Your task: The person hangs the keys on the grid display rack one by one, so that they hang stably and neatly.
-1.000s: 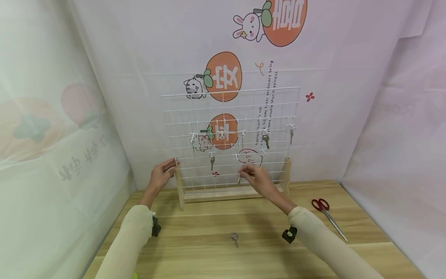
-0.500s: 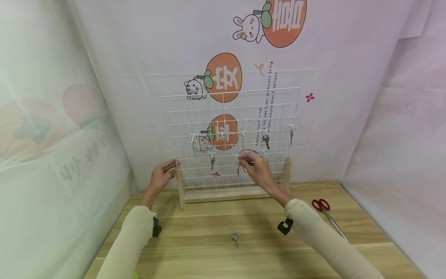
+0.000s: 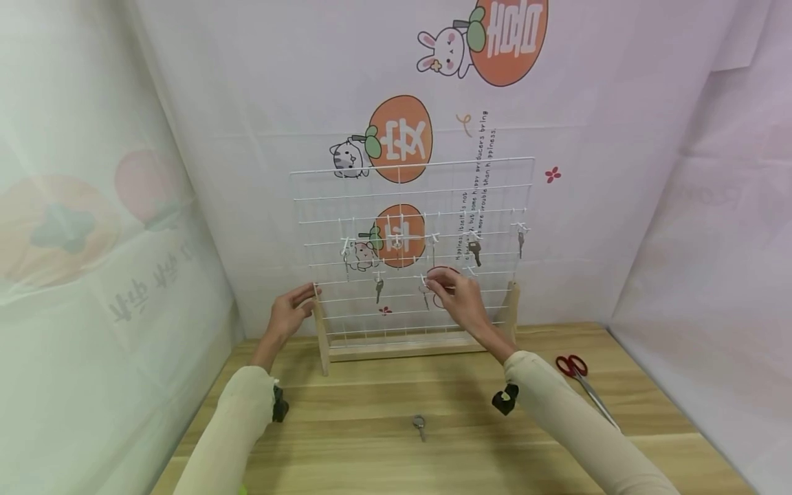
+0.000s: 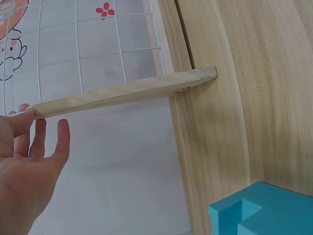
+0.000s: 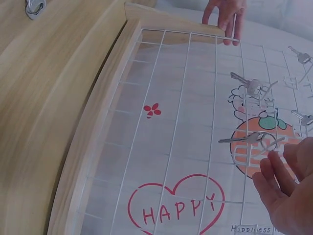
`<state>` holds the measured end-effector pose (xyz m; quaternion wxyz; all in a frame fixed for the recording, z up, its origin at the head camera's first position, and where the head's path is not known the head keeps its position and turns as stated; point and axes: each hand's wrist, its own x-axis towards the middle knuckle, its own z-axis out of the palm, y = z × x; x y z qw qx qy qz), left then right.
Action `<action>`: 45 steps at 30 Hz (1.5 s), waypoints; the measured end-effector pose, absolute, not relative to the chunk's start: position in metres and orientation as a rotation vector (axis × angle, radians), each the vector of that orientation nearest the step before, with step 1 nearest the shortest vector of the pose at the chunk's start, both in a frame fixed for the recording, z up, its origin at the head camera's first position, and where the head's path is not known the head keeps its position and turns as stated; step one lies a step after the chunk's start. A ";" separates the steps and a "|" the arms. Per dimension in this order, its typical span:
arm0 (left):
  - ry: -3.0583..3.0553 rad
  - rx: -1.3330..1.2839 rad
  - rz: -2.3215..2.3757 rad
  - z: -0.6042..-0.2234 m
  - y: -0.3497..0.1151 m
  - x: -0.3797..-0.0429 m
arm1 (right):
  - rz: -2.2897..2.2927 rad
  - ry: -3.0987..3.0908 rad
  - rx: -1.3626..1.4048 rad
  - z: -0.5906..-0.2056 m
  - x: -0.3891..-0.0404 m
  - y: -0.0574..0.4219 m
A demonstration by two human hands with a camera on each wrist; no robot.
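A white wire grid [image 3: 408,166] stands upright in a wooden stand [image 3: 405,349], with several keys hanging from its white hooks. My left hand [image 3: 287,317] grips the upper end of the stand's left post [image 4: 122,93], thumb on one side and fingers on the other. At a lower middle hook, my right hand [image 3: 459,297] pinches a key [image 5: 242,139] by its ring; the ring [image 5: 268,141] overlaps the hook and the fingertips are right at it. The key's blade dangles free below the fingers. To its left hangs another key [image 3: 379,290].
One loose key [image 3: 419,426] lies on the wooden table [image 3: 346,440] in front of the stand. Red-handled scissors [image 3: 584,385] rest on the right. A turquoise block-like object [image 4: 266,210] shows in the left wrist view. A printed cloth [image 3: 247,103] hangs behind.
My right hand has risen with the key from below the hook up to it, and the key now hangs slightly tilted there. The left hand has stayed on the post.
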<state>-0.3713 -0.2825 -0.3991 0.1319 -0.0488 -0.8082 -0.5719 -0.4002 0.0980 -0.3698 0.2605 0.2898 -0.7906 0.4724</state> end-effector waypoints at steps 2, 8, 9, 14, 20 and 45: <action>-2.342 -0.140 -1.659 -0.400 -0.282 -0.371 | 1.274 -2.143 0.778 -0.372 -0.401 0.100; -2.344 -0.144 -1.632 -0.400 -0.283 -0.373 | 1.265 -2.190 0.805 -0.377 -0.391 0.107; -2.344 -0.148 -1.629 -0.401 -0.283 -0.373 | 1.264 -2.208 0.813 -0.379 -0.389 0.109; -2.341 -0.151 -1.633 -0.402 -0.284 -0.374 | 1.236 -2.307 0.838 -0.386 -0.377 0.116; -2.338 -0.147 -1.647 -0.399 -0.283 -0.374 | 1.183 -2.389 0.952 -0.407 -0.363 0.120; -2.353 -0.169 -1.631 -0.402 -0.284 -0.374 | 1.010 -2.659 1.374 -0.503 -0.319 0.117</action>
